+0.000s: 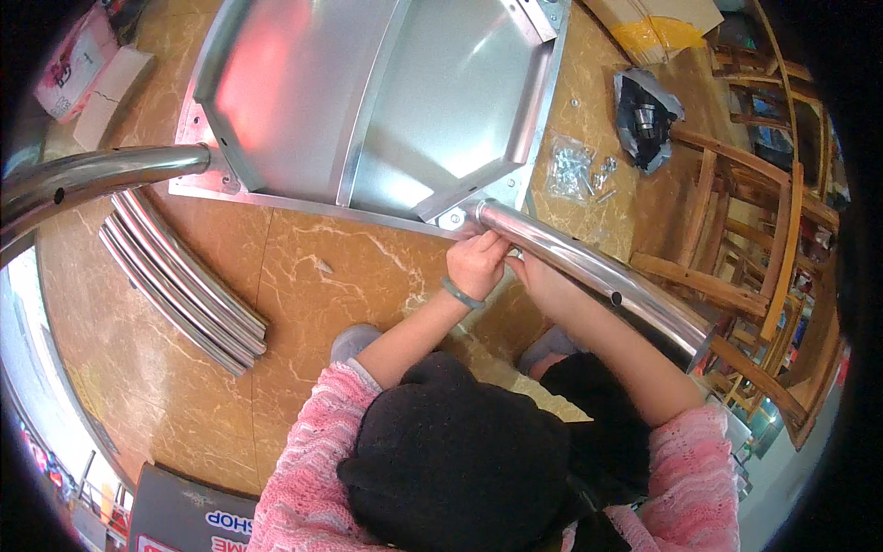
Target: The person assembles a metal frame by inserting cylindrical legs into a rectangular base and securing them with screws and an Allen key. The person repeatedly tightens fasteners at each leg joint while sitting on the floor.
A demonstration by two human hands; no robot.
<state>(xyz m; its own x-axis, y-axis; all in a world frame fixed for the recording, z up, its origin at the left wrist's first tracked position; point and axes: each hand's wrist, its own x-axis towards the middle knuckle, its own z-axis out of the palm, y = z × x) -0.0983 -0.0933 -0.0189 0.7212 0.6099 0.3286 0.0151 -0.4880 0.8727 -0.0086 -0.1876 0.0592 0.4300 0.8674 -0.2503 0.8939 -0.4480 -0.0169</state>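
Observation:
A shiny metal panel with raised braces lies at the top. A chrome tube stands at its near right corner and leans out over my right forearm. My left hand, with a bangle at the wrist, is closed in a pinch just under the tube's base at the panel's edge. Close beside it, my right hand is bent with thumb and fingers drawn together, partly hidden by the tube. Whatever small thing sits between the fingertips is not visible. Another chrome tube rises from the panel's left corner.
Several curved metal tubes lie on the brown marbled floor at left. To the right are a clear bag of bolts, a dark plastic bag with metal parts and a wooden chair. A cardboard box is at the top right.

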